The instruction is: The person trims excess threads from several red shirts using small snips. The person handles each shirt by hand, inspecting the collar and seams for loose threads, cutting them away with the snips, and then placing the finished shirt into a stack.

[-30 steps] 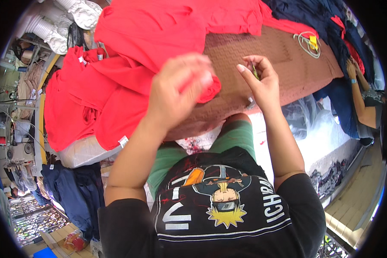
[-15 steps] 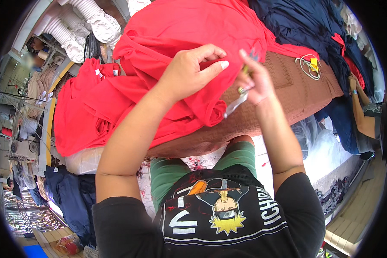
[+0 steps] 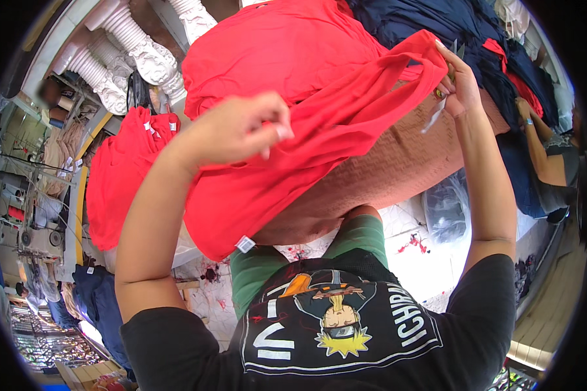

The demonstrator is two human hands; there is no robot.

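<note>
I hold a red garment (image 3: pixel 306 150) up in front of me, stretched between both hands. My left hand (image 3: pixel 241 127) is closed on a fold near its middle. My right hand (image 3: pixel 455 81) pinches its upper edge at the far right and also holds a small silvery metal cutter (image 3: pixel 434 117) that hangs below the fingers. A small white label (image 3: pixel 244 244) shows at the garment's lower corner. More red cloth (image 3: pixel 287 45) lies behind it on the table.
A brown textured cover (image 3: pixel 398 173) lies on the table under the cloth. A pile of red garments (image 3: pixel 120 176) sits at the left, dark blue garments (image 3: pixel 430 26) at the back right. Another person's arm (image 3: pixel 541 153) reaches in at the right. A clear plastic bag (image 3: pixel 447 208) lies below.
Both hands have risen and spread apart, lifting the red garment off the table and pulling it taut. The right hand moved up and to the right.
</note>
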